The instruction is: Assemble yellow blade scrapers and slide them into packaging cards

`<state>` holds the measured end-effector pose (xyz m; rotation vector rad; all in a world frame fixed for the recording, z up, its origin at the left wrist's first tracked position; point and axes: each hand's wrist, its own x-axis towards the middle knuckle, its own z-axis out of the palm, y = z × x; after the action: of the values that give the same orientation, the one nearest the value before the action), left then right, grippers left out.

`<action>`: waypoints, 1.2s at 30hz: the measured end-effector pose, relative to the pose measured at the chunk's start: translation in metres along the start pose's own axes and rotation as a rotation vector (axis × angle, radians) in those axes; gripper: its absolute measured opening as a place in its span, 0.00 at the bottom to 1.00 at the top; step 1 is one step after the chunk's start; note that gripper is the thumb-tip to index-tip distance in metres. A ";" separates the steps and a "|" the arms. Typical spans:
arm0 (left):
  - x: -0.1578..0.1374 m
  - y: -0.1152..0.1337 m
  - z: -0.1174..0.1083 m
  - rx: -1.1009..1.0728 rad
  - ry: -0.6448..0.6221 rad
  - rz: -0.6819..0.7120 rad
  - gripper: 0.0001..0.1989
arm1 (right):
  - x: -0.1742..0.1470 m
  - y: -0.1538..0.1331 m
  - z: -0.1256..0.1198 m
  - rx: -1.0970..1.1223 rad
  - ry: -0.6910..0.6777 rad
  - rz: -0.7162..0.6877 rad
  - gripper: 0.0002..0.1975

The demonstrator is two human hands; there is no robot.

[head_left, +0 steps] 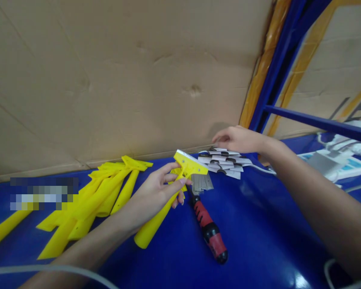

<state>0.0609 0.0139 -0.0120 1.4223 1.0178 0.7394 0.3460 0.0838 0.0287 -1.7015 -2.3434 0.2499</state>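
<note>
My left hand (165, 186) is closed around the neck of a yellow scraper (156, 224), its wide head with two screws and a pale edge strip pointing up and right. My right hand (233, 138) reaches over the back of a pile of white paper-like sleeves with dark marks (225, 162). Its fingers are curled together, and what they pinch, if anything, is hidden. Just under the scraper head lie several bare metal blades (203, 182). A red and black screwdriver (209, 228) rests on the blue table (264, 241), its tip end close to the blades.
A heap of yellow scrapers (99, 188) lies left, with another yellow handle (9, 228) farther left. Cardboard (168, 80) stands behind the table. A blue metal frame (276, 80) rises at right, near a white power strip (343, 168) and cables. A pale cable (48, 268) crosses the lower left.
</note>
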 end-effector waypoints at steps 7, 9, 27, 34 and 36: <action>0.000 -0.002 0.004 -0.040 0.037 -0.049 0.35 | 0.002 0.030 0.018 -0.069 -0.033 0.016 0.29; 0.000 -0.003 0.004 -0.046 0.026 -0.043 0.36 | 0.002 0.030 0.019 -0.066 -0.046 -0.003 0.27; -0.021 -0.010 -0.020 -0.089 -0.025 0.051 0.25 | -0.015 -0.049 -0.018 -0.021 0.349 -0.170 0.21; -0.044 -0.015 -0.045 -0.087 -0.064 0.093 0.20 | -0.025 -0.075 -0.015 0.716 0.119 -0.274 0.36; -0.048 -0.015 -0.048 -0.097 -0.066 0.097 0.19 | -0.025 -0.074 -0.011 0.754 0.040 -0.243 0.29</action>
<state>-0.0051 -0.0097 -0.0152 1.4103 0.8562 0.7969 0.2890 0.0373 0.0574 -1.0376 -2.0065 0.9020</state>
